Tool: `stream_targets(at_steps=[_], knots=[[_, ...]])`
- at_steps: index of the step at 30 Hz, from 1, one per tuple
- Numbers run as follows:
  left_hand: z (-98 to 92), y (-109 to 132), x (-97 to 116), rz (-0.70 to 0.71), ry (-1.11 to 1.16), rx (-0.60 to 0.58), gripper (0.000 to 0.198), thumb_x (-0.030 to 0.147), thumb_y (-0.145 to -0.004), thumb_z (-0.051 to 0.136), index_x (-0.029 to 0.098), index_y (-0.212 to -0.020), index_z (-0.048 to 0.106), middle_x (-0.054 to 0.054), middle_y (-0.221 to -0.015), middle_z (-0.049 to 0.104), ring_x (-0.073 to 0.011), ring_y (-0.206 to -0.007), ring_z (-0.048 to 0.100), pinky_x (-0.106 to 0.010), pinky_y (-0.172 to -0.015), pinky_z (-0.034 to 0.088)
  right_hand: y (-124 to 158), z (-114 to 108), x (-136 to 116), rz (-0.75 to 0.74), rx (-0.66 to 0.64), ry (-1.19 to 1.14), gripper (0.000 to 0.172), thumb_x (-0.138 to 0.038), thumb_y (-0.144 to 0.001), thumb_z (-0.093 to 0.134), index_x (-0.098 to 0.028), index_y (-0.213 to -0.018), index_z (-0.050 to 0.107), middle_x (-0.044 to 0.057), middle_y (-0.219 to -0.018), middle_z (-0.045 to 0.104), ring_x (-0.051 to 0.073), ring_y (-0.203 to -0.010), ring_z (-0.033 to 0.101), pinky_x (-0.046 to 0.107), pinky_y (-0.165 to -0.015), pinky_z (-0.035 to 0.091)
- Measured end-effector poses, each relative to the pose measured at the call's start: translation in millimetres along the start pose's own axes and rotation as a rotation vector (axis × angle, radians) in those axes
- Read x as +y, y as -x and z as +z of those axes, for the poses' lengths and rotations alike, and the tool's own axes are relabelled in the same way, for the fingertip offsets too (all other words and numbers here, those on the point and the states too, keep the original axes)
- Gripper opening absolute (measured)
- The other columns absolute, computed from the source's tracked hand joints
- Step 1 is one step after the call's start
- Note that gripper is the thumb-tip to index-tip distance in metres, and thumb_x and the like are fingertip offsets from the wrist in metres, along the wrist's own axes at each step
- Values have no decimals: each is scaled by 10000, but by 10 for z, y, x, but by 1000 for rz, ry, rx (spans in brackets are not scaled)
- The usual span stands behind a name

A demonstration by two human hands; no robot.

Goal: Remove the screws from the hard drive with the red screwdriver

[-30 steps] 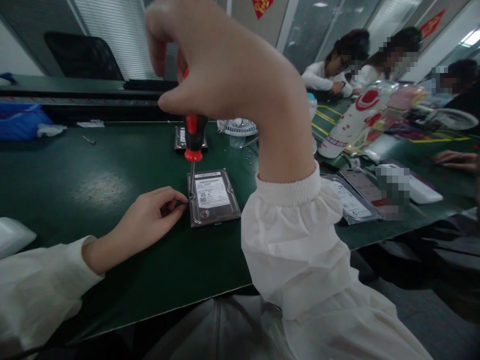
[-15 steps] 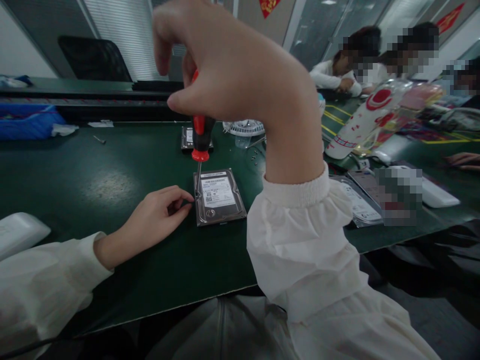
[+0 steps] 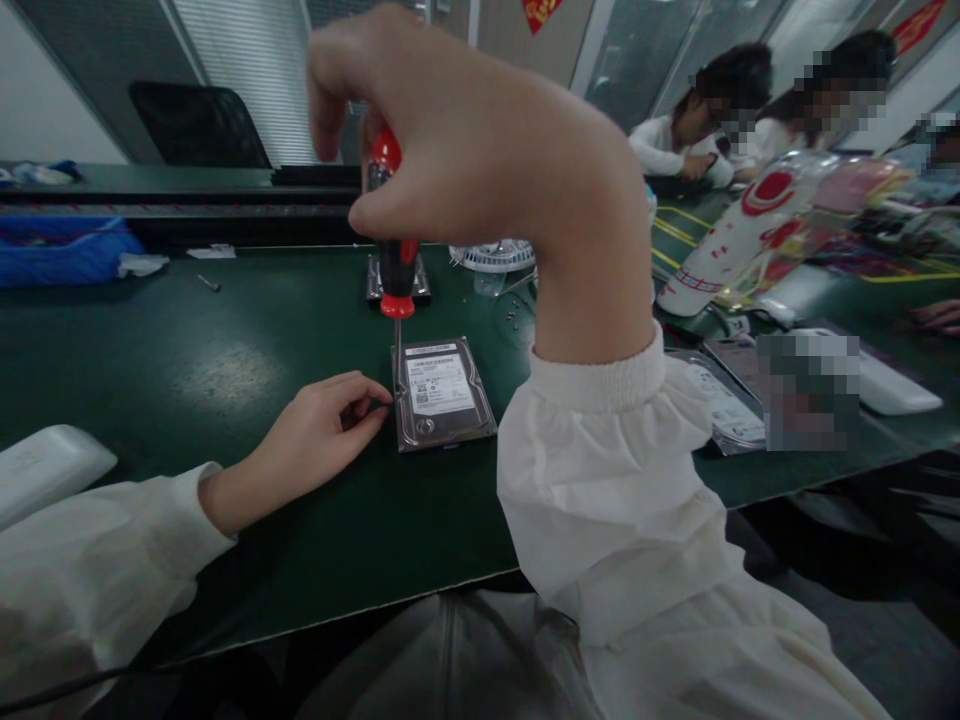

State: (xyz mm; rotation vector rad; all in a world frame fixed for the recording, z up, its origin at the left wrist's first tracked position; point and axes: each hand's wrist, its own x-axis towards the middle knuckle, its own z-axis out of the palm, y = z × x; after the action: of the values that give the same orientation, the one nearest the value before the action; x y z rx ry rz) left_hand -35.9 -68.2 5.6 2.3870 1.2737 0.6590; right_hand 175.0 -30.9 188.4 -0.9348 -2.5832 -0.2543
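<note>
A hard drive (image 3: pixel 480 402) with a white label lies flat on the green table. My right hand (image 3: pixel 450 130) arches above it, with thumb and fingers around the handle of a red and black screwdriver (image 3: pixel 397 275). The screwdriver stands nearly upright, its shaft down at the drive's left edge; the exact tip contact is too small to tell. My left hand (image 3: pixel 326 420) rests on the table with curled fingers, thumb and fingertips pinched at the same left edge of the drive. Behind the screwdriver sits a second hard drive (image 3: pixel 421 284), partly covered.
Small screws (image 3: pixel 512 316) lie right of the second drive, near a white fan-like object (image 3: pixel 491 256). Bagged drives (image 3: pixel 724 405) and a white bottle (image 3: pixel 701 265) stand at the right. A blue bin (image 3: pixel 60 250) is at far left, a white case (image 3: pixel 56 470) nearer. Co-workers sit at back right.
The view has shifted slightly. The screwdriver stands straighter, and more of its red handle end shows between my right fingers. My left hand stays at the drive's edge.
</note>
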Motion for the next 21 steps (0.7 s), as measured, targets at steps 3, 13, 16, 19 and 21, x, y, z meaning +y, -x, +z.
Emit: stream_targets(at_steps=[3, 13, 16, 19, 21], knots=[[-8, 2, -9, -9, 4, -3, 203, 339, -936, 570, 195, -1013, 691, -7, -775, 610, -162, -648, 556, -285, -582, 428, 7, 1, 17, -40, -6, -23, 485, -236, -821, 536, -130, -1292, 583, 20, -1355, 575, 179, -1156, 545, 319, -922, 421], [-12, -13, -8, -2, 6, 10, 205, 347, -925, 574, 197, -1003, 690, -6, -757, 607, -163, -633, 551, -287, -578, 434, 3, -12, 35, 24, -15, -21, 414, -370, -844, 559, -190, -1210, 631, 4, -1307, 604, 182, -1120, 560, 334, -919, 428], [-11, -15, -8, 8, 12, 19, 204, 347, -926, 572, 195, -992, 690, -4, -754, 601, -163, -635, 548, -288, -583, 433, 16, -35, 33, 21, -49, -21, 382, -419, -844, 542, -226, -1161, 636, -16, -1217, 636, 157, -1047, 566, 321, -855, 406], [-10, -13, -7, 0, 2, 8, 201, 340, -930, 572, 196, -1003, 693, -1, -759, 599, -160, -637, 547, -287, -586, 431, -4, -27, 12, 21, -4, -25, 397, -569, -859, 514, -210, -977, 636, -3, -1015, 643, 162, -1045, 561, 302, -899, 399], [-7, -9, -5, -8, -1, -2, 203, 342, -930, 576, 196, -1009, 693, -2, -765, 601, -160, -640, 549, -288, -591, 433, -15, -11, 5, 6, 22, -48, 412, -580, -855, 532, -178, -896, 612, 9, -997, 626, 172, -1080, 551, 305, -933, 404]])
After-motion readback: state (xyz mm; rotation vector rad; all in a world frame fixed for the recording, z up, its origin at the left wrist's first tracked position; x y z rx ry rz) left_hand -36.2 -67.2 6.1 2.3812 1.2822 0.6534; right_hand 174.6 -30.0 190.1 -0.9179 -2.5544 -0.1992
